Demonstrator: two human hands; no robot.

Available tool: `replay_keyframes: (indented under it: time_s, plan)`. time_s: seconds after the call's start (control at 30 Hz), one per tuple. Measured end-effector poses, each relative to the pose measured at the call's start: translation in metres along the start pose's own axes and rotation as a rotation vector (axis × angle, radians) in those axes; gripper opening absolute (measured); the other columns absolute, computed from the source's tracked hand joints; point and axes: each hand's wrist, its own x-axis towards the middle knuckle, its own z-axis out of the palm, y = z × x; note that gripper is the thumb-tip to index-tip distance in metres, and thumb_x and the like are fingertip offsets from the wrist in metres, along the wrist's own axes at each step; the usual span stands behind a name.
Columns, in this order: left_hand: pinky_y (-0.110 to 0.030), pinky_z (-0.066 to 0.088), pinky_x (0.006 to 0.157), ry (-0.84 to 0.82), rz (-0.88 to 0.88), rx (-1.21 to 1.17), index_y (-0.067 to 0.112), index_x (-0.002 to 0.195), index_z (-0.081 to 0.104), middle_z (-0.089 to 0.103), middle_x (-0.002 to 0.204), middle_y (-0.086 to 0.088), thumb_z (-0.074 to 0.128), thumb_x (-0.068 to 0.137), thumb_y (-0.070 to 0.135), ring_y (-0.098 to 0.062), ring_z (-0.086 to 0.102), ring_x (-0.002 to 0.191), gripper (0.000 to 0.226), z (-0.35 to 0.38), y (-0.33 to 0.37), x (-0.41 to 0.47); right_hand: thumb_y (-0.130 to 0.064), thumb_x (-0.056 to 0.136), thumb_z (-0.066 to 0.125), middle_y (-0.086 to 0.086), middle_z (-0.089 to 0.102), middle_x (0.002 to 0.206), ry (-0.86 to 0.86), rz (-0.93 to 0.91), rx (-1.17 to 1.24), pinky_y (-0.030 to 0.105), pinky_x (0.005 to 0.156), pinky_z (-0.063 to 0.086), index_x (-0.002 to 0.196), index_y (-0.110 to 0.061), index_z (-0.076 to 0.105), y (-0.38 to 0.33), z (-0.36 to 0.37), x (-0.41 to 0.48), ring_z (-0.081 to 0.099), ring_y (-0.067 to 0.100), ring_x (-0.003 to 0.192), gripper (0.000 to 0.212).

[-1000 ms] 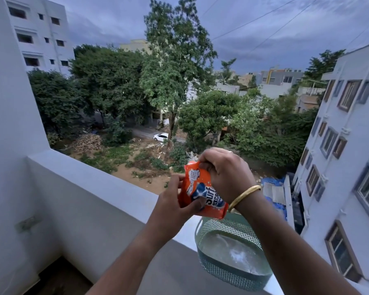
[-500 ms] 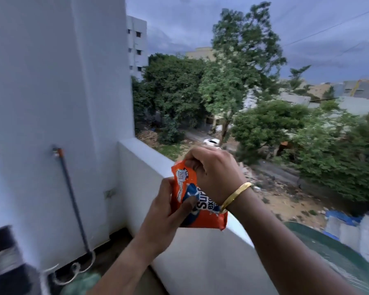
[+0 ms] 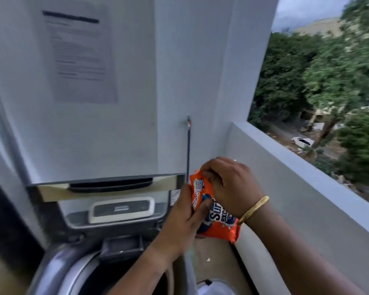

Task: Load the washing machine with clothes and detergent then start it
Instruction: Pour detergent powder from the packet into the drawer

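Observation:
An orange detergent sachet [image 3: 218, 225] with blue and white lettering is held up in both hands, to the right of the washing machine. My left hand [image 3: 182, 220] grips its left side, thumb across the front. My right hand [image 3: 229, 184], with a gold bangle on the wrist, pinches its top edge. The top-loading washing machine [image 3: 58, 267] stands at the lower left with its lid [image 3: 107, 188] raised against the wall. Its dark drum opening [image 3: 115, 277] lies below my left forearm; what is inside is hidden.
A white balcony parapet [image 3: 296, 188] runs along the right, with trees and a white car beyond. A dark pipe [image 3: 188, 145] hangs on the wall corner. A printed notice [image 3: 81, 54] is stuck on the wall above the machine. A white object [image 3: 215, 288] sits at the bottom.
My view has swung left from the parapet and the green basket to the wall and the washing machine. Both hands have kept hold of the sachet throughout.

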Motion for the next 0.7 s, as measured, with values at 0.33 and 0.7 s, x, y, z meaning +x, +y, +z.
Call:
replay_keyframes:
  time_s: [0.33,0.7]
  plan:
    - [-0.040,0.067,0.109,0.132,-0.091,0.106,0.051,0.147,0.043,0.072,0.140,0.020,0.058,0.100,0.078,-0.004,0.078,0.127,0.057,-0.129,-0.068,-0.064,-0.033,0.108,0.055,-0.004,0.072,0.114,-0.290,-0.027,0.072,0.031,0.090,0.057,0.120,-0.021,0.071,-0.093,0.133,0.025,0.067,0.015,0.099,0.024]
    - [-0.049,0.063,0.116,0.242,-0.305,-0.104,0.039,0.150,0.050,0.075,0.140,0.015,0.063,0.108,0.057,-0.011,0.078,0.130,0.047,-0.143,-0.136,-0.089,-0.031,0.111,0.050,-0.005,0.067,0.107,-0.537,-0.043,0.056,0.036,0.092,0.056,0.115,-0.023,0.068,-0.099,0.226,0.021,0.062,0.015,0.098,0.021]
